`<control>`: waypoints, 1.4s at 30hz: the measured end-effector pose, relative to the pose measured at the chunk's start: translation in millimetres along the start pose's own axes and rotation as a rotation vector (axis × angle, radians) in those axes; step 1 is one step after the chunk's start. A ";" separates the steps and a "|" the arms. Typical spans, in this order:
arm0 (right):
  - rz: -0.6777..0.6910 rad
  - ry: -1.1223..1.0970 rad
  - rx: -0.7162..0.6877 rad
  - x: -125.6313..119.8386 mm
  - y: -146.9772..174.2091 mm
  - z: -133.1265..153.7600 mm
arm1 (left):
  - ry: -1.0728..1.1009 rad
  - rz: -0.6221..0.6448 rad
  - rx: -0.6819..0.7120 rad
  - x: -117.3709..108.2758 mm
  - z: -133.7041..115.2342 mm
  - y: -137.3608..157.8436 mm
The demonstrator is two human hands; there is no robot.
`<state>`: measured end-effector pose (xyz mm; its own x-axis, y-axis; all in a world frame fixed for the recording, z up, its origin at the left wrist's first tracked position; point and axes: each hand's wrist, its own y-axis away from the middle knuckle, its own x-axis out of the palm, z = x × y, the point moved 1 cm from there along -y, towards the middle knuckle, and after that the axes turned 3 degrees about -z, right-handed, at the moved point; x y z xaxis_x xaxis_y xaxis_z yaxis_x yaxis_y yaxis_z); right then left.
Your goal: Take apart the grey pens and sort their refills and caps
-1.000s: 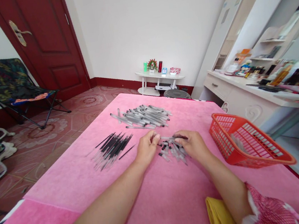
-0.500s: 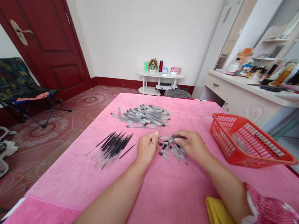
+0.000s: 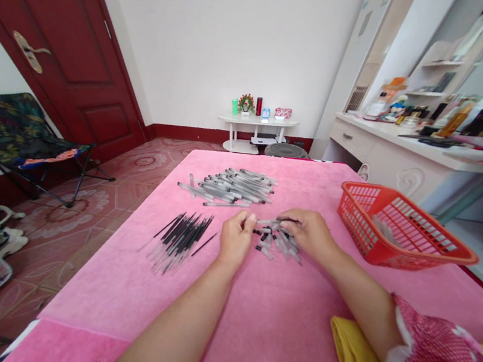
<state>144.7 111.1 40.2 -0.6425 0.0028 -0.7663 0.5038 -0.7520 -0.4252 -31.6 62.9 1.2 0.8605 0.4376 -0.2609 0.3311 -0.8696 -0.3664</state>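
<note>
Between my two hands, above a small pile of clear pen caps with black ends (image 3: 277, 242), a translucent pen (image 3: 267, 222) lies level. My left hand (image 3: 235, 236) is closed in a pinch at its left end, thumb against forefinger. At the other end, my right hand (image 3: 310, 231) has its fingers closed round the pen; a dark part shows near the fingertips. Beyond the hands is a heap of clear pen barrels (image 3: 236, 187). Black ink refills (image 3: 186, 235) lie in a spread bunch left of my left hand, one apart from the rest.
On the right side of the pink-covered table (image 3: 255, 325) stands a red plastic basket (image 3: 402, 229) with something clear inside. A folded yellow cloth (image 3: 356, 349) lies by my right forearm. Past the table are a dresser (image 3: 402, 155), a low white stand (image 3: 259, 119) and a folding chair (image 3: 28, 135).
Both hands keep nearly the same pose over the caps, with the pen still between them. The whole view has shifted very slightly.
</note>
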 end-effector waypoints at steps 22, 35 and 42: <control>-0.100 -0.026 0.040 -4.7 0.4 -6.5 | 0.380 0.085 -0.093 3.7 -7.4 -3.5; -0.195 0.142 0.111 -14.1 -0.9 -15.8 | -0.475 -0.140 0.075 -71.9 -8.3 -35.4; -0.232 0.099 0.172 -9.5 -1.3 -20.2 | -0.881 -0.287 -0.205 -175.6 -4.0 -21.1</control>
<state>161.8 125.4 38.3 -0.6655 0.2450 -0.7050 0.2394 -0.8246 -0.5126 -188.1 3.5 58.3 0.1611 0.5837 -0.7958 0.6181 -0.6883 -0.3797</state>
